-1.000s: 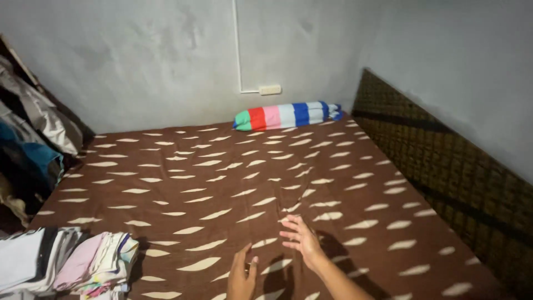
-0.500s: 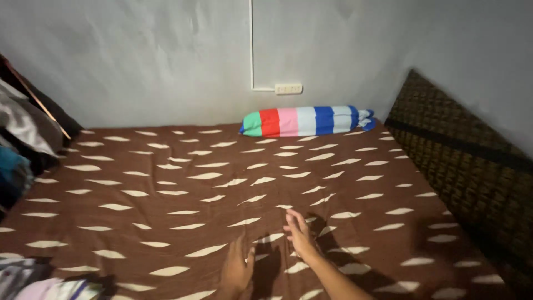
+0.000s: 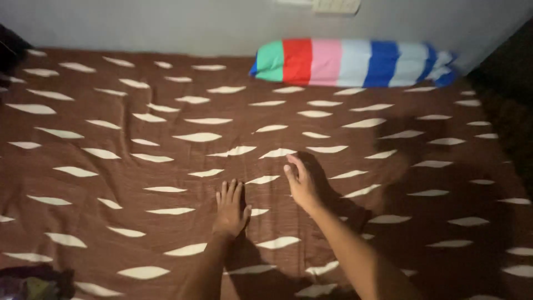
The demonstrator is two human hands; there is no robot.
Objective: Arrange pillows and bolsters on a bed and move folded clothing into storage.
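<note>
A brown bed sheet (image 3: pixel 139 183) with pale leaf-shaped marks covers the mattress. My left hand (image 3: pixel 230 209) lies flat on the sheet, fingers together and stretched forward. My right hand (image 3: pixel 301 183) is just to its right, on edge with fingers extended, touching or hovering just above the cloth. Neither hand holds anything. A striped bolster pillow (image 3: pixel 350 62) in green, red, pink, white and blue lies at the far edge against the wall.
A grey wall (image 3: pixel 166 22) runs behind the bed, with a pale socket box (image 3: pixel 336 5) above the pillow. A dark woven panel (image 3: pixel 513 111) borders the right side. Some folded cloth (image 3: pixel 33 283) shows at the bottom left corner.
The view has dipped and closed in on the sheet. Both hands have slid forward across the cloth, arms more extended. The clothes pile at the left has nearly left the view.
</note>
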